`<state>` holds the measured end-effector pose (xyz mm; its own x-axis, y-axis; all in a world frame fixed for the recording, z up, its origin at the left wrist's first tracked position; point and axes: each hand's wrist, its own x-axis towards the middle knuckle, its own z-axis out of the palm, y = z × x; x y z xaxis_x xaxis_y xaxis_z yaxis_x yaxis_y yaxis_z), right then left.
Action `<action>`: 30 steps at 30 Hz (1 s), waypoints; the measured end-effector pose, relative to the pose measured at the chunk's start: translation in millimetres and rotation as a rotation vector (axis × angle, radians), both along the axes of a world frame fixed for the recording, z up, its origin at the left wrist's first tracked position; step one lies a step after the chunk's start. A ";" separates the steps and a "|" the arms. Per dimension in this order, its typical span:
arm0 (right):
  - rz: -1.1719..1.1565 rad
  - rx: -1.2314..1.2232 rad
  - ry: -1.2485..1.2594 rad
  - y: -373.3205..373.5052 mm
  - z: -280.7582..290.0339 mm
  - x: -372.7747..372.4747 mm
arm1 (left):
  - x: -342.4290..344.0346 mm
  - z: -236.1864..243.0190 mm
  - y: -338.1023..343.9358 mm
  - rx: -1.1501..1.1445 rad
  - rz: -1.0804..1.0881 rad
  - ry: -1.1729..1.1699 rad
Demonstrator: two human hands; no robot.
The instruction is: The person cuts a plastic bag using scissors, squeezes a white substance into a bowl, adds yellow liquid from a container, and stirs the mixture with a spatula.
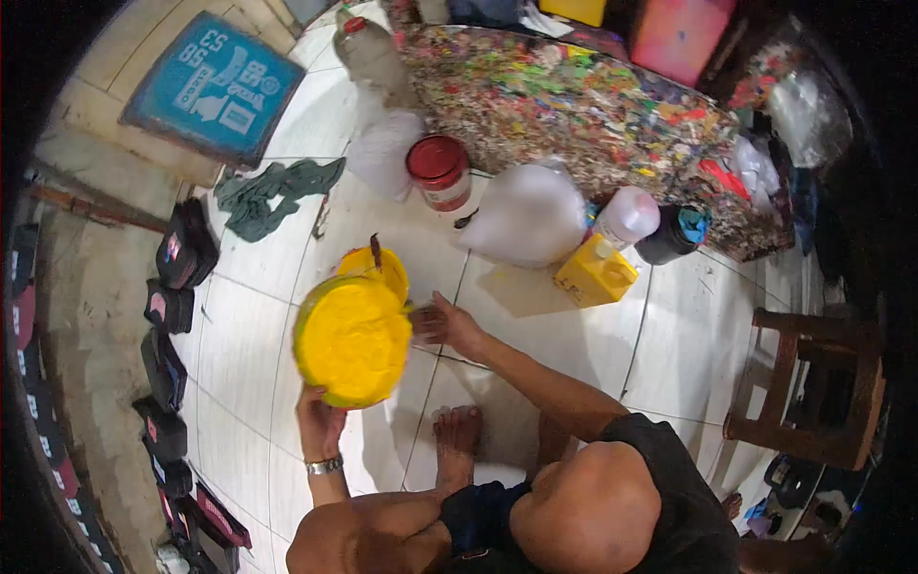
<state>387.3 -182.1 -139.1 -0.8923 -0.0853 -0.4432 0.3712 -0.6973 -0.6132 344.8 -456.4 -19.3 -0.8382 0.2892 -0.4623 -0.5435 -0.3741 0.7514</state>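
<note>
My left hand (320, 423), with a watch on the wrist, grips the near lower rim of a round tub of thick yellow paste (352, 342). The tub is tilted, so its yellow surface faces up toward me. Close by its right rim is my right hand (449, 325); its fingers are blurred and dark, and whether they touch the rim or hold anything is unclear. Just beyond the tub, partly hidden by it, a smaller round yellow container (390, 271) has a dark brown stick (375, 251) standing up in it.
A red can (439, 172), white plastic bag (531, 215), yellow jug (597, 271), white bottle (628, 216) and black container (671, 235) stand ahead. Dark green cloth (273, 198) lies left, near stacked dark pieces (186, 244). A wooden stool (813, 383) is right; a paint-spattered block (564, 115) lies behind.
</note>
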 end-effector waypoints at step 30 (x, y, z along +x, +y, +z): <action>0.544 1.845 0.083 106.6 82.9 113.0 | 27.5 -105.0 149.6 0.043 -0.803 -0.024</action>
